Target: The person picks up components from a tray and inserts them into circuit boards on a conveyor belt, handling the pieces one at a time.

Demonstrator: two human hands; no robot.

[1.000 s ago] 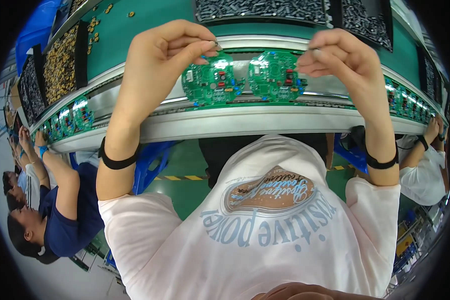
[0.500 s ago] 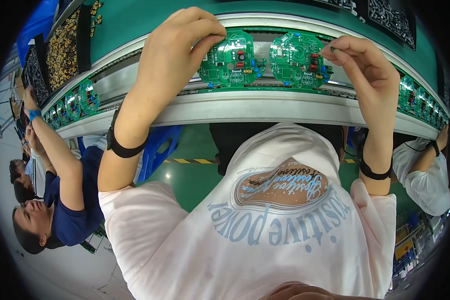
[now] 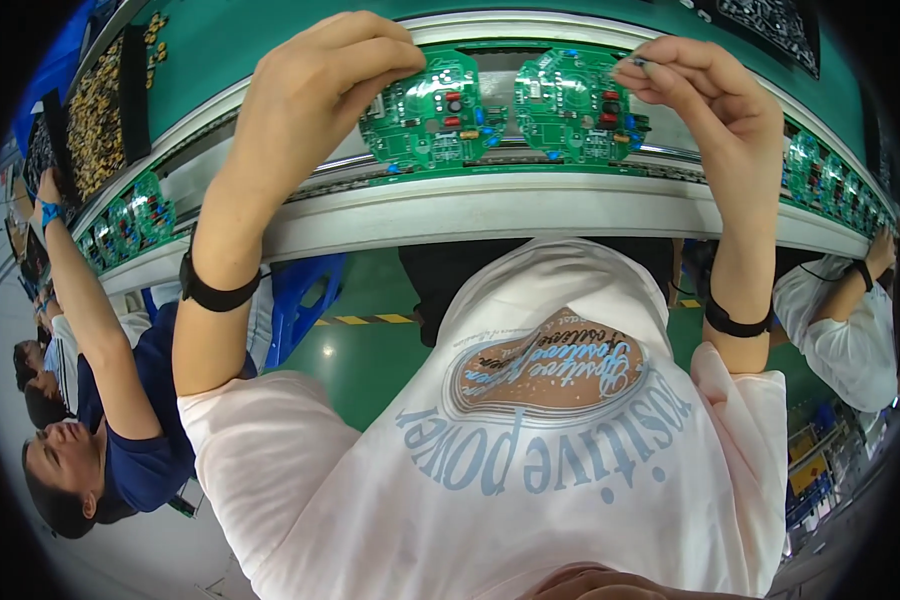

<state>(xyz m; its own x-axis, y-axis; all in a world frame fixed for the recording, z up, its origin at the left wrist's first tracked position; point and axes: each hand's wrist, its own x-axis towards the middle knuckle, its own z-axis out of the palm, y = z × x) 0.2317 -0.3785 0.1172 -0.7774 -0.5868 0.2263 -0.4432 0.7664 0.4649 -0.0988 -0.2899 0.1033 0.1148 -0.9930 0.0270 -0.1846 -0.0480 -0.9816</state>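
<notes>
Two green circuit boards lie side by side on a rail. The left board (image 3: pixel 425 125) and the right board (image 3: pixel 575 105) carry red, blue and black components. My left hand (image 3: pixel 335 85) is over the left board's upper left edge, its thumb and fingers pinched together. Whatever lies between those fingertips is hidden. At the upper right edge of the right board, my right hand (image 3: pixel 715 100) pinches a small dark component (image 3: pixel 639 62) between thumb and forefinger. Its other fingers are curled.
A pale metal rail edge (image 3: pixel 530 205) runs across in front of me. More boards (image 3: pixel 130 225) stand at the left and others (image 3: pixel 830 180) at the right. Trays of yellow-black parts (image 3: pixel 97 120) and silvery parts (image 3: pixel 770 30) sit beyond. A co-worker's arm (image 3: pixel 95 280) reaches in at left.
Both boards and both my hands appear slightly further left, along with a small shift of the whole view. My fingers keep their pinches. The left co-worker's hand has moved at the parts trays.
</notes>
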